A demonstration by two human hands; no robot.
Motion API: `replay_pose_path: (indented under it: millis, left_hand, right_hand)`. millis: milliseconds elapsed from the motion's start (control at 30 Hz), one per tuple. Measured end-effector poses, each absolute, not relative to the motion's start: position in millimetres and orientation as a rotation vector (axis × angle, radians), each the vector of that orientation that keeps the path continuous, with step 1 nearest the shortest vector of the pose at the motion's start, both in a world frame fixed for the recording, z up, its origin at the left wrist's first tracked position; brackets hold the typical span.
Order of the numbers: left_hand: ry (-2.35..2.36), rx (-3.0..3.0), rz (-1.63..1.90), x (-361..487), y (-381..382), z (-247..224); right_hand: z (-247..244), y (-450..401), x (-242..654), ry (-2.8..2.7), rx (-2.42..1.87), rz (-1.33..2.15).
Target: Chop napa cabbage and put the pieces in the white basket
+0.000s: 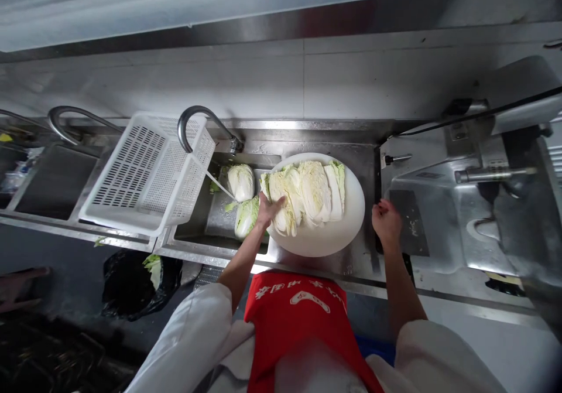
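Cut pieces of napa cabbage lie side by side across a round white cutting board, pale cut faces showing on some. My left hand grips the leftmost cabbage piece, thumb over its near side and fingers partly hidden behind it. Right of the board, apart from it, my right hand hangs with curled fingers beside the counter's dark edge. Anything inside those fingers is hidden. Two whole napa cabbages, one far and one near, lie in the sink just left of the board.
A white plastic basket straddles the sink's left side. The curved faucet arches over, with water running from it. A black-lined bin holding a leaf stands below left. Metal equipment occupies the right counter.
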State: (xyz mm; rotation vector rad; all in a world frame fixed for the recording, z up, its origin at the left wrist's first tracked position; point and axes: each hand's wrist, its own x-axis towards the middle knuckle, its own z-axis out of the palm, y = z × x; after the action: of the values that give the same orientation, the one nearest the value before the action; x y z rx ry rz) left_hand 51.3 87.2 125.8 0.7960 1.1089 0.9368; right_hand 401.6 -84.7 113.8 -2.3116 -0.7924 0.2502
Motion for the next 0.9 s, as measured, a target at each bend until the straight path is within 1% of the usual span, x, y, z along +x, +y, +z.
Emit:
replay_pose_path:
  millis: [200, 367, 533, 667, 767, 833, 900]
  left_hand:
    - [1.102, 0.798, 0.933, 43, 91, 123]
    - [1.108, 0.668, 0.913, 22, 89, 114]
    - [1.091, 0.559, 0.932, 1, 79, 108]
    - [1.085, 0.585, 0.905, -4, 77, 113]
    - [1.150, 0.720, 0.936, 9, 81, 122]
    - [1.159, 0.826, 0.931, 22, 86, 129]
    - [1.181, 0.844, 0.885, 34, 92, 135]
  right_hand:
    - [98, -186, 401, -0.658, -2.516, 0.040]
    - [89, -231, 388, -0.422, -2.646, 0.230]
    - [89, -237, 386, -0.352, -2.652, 0.257]
    - [91, -238, 397, -0.390, -2.694, 0.338]
    - [98, -233, 399, -0.444, -2.720, 0.213]
    - [106, -221, 386, -0.589, -2.605, 0.081]
    - [113, -198, 354, -0.794, -2.339, 0.124]
